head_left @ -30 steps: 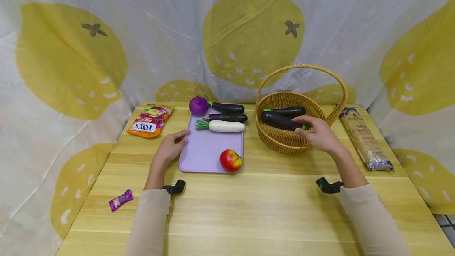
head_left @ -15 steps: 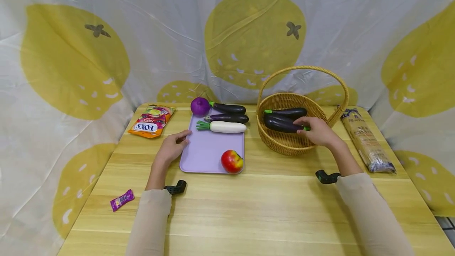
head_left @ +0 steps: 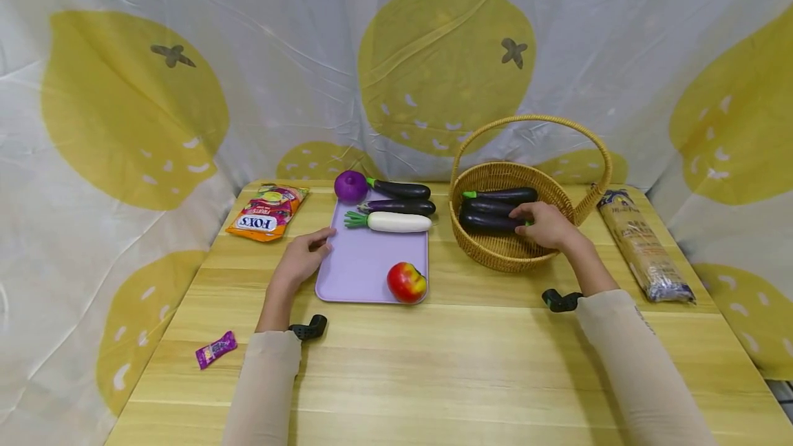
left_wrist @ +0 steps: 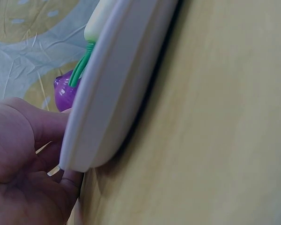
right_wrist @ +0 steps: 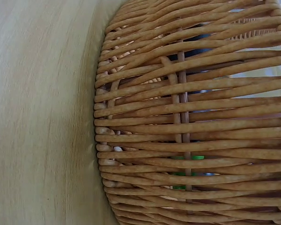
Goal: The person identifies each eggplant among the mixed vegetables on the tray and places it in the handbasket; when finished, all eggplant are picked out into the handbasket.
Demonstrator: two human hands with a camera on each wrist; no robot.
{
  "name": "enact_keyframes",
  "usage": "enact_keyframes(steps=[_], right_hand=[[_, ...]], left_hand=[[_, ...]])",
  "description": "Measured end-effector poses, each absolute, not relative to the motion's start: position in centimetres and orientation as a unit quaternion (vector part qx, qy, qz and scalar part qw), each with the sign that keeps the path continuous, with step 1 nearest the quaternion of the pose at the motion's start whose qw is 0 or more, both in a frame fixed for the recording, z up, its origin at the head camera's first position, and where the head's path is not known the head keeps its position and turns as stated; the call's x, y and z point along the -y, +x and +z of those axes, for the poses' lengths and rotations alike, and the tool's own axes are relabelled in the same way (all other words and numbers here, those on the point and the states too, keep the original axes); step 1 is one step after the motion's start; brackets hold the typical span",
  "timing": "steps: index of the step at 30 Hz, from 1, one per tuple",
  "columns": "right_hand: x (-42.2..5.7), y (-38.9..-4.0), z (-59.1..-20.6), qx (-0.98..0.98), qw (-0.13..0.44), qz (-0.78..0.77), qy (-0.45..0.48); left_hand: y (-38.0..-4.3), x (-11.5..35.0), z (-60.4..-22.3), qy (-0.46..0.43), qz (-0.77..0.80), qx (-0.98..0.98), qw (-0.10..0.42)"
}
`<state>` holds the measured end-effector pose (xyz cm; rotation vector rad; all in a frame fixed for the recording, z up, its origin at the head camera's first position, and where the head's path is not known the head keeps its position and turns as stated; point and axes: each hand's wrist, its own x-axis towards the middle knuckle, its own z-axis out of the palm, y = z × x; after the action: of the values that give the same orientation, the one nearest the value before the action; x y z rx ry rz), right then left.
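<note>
In the head view, my right hand point(head_left: 544, 224) reaches into the wicker basket point(head_left: 495, 263) and grips the right end of the front eggplant point(head_left: 486, 224). Two other dark eggplants lie behind it, the rearmost eggplant point(head_left: 504, 195) showing a green stem. The right wrist view is filled by the basket's woven side point(right_wrist: 225, 126), which hides most of that hand. My left hand point(head_left: 303, 257) holds the left edge of the lilac tray point(head_left: 356, 274), its thumb at the rim in the left wrist view. A white radish point(head_left: 399, 222) and a red-yellow apple point(head_left: 407, 283) are on the tray.
Toward the tray's back are a purple onion point(head_left: 350, 186) and two eggplants, the rear eggplant point(head_left: 403, 190) and a nearer eggplant point(head_left: 403, 206). A Fox's candy bag point(head_left: 268, 212) and small purple packet point(head_left: 216, 349) lie left; a noodle pack point(head_left: 644, 246) lies right. The basket handle point(head_left: 533, 118) arches high.
My right hand has lowered the front eggplant further into the basket and toward me, so the middle eggplant shows. The left hand keeps its place at the tray; the view has shifted slightly.
</note>
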<state>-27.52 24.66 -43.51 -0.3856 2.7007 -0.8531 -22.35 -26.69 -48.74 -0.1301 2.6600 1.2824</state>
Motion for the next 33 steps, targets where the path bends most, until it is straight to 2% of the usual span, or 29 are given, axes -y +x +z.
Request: enact_keyframes(steps=[8, 17, 23, 33], right_hand=[[-24.7, -27.0, -43.2, -0.937, 0.124, -0.299, -0.134], [-24.1, -25.7, -42.1, -0.926, 0.076, -0.338, -0.150], [-21.9, -24.6, -41.4, -0.903, 0.045, -0.392, -0.172], [-17.4, -23.5, -40.9, -0.868, 0.033, -0.452, -0.205]], left_hand=[[-22.4, 26.6, -48.9, -0.047, 0.432, -0.895, 0.097], [-22.4, 26.7, -49.2, -0.047, 0.436, -0.895, 0.087], [-22.5, 26.5, -48.9, -0.036, 0.431, -0.900, 0.060], [-22.7, 26.3, -49.1, -0.021, 0.400, -0.916, 0.009]])
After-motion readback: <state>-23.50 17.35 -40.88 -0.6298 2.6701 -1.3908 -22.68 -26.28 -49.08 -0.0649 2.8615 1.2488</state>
